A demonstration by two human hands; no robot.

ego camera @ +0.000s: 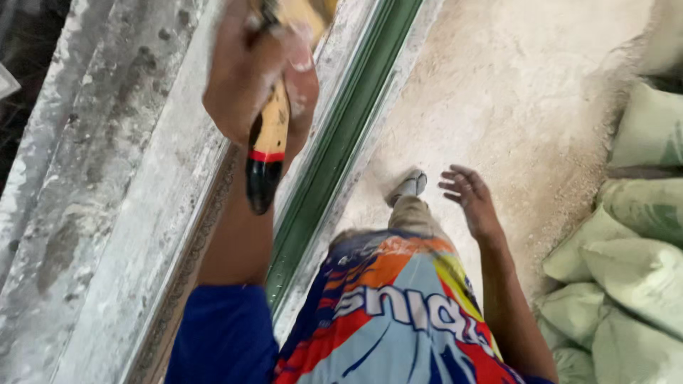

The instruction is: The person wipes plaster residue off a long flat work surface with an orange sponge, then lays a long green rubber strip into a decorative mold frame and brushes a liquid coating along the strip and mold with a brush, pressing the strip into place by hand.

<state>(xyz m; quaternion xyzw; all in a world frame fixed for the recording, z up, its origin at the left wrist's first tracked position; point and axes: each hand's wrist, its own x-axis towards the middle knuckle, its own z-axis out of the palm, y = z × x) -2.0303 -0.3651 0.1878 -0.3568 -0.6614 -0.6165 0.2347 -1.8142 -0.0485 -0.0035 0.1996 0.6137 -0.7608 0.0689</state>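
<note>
My left hand is raised at the top of the view, gripping a tool handle that is yellow with a red band and a black end pointing down. The tool's working end is cut off by the top edge. The hand is dusted with white powder and sits over a grey plastered wall surface. My right hand hangs lower at the right with fingers spread and holds nothing. Below it my foot stands on the dusty floor.
A green metal frame strip runs diagonally beside the plastered surface. Several pale green sacks are piled along the right edge. The sandy floor spreads between frame and sacks.
</note>
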